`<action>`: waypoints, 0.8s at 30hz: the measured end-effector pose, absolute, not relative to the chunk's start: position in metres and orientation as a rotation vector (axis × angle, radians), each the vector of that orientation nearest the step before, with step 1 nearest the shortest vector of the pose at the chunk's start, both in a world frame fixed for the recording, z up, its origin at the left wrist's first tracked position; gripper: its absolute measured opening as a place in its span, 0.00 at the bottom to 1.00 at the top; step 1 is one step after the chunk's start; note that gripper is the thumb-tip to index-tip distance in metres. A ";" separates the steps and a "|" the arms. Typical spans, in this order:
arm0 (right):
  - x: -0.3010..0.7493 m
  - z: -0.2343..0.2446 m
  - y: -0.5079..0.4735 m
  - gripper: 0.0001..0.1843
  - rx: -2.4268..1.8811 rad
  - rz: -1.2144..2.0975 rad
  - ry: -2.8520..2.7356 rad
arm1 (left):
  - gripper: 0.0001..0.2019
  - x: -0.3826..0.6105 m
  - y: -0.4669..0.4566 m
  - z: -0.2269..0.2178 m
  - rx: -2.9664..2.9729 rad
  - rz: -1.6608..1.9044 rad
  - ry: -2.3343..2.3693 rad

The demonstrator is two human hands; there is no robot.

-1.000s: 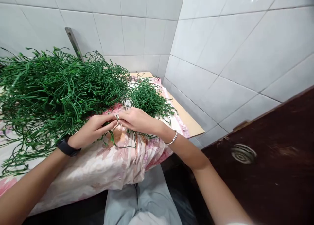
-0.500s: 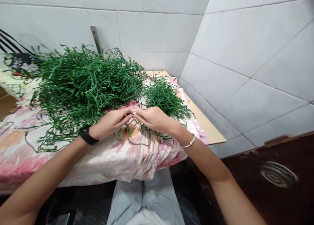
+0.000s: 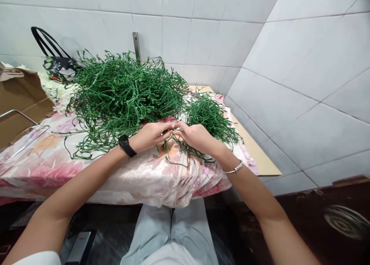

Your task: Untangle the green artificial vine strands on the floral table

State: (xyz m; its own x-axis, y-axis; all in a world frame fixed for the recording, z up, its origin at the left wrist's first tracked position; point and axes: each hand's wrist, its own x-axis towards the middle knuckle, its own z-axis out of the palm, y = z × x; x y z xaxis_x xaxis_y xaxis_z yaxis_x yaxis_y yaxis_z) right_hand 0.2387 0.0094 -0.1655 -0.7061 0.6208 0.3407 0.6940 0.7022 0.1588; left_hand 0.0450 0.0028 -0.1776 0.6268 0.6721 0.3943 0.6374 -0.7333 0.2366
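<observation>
My left hand [image 3: 150, 136], with a black watch at its wrist, is closed in a pinch over the near edge of the green stems. Fingertip to fingertip with it, my right hand [image 3: 199, 138] is also pinched; a silver bangle circles that wrist. Whatever lies between the fingers is too small and hidden to name. Behind my hands spreads a large heap of green artificial plant stems [image 3: 130, 91] with budded tips. A smaller pile of the same stems [image 3: 209, 116] lies just beyond my right hand. Several loose stems trail below my fingers on the floral cloth [image 3: 115, 184].
At the left stand an open cardboard box [image 3: 23, 99] and a bent metal wire frame [image 3: 29, 140]. White artificial flowers [image 3: 62, 93] lie near a black floral bag [image 3: 59, 66]. A metal strip [image 3: 136, 47] rises against the tiled wall. A board edge [image 3: 264, 163] juts out at right.
The view has swung left, bringing the box, wire frame and more of the bag into sight. My hands remain together at the fingertips over the same spot.
</observation>
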 end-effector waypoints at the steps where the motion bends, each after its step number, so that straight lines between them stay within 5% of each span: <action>1: 0.238 -0.167 0.010 0.20 -1.033 -0.447 -2.652 | 0.14 0.045 0.003 -0.178 2.779 0.722 1.104; 9: 0.224 -0.171 0.008 0.17 -0.923 -0.748 -2.434 | 0.16 0.059 -0.003 -0.180 2.731 0.922 1.494; 18: 0.208 -0.172 0.001 0.17 -0.865 -0.903 -2.163 | 0.14 0.062 -0.010 -0.168 2.566 1.240 1.381; 24: 0.277 -0.138 0.031 0.17 -1.142 -0.500 -1.486 | 0.13 0.052 -0.015 -0.172 2.530 1.355 1.316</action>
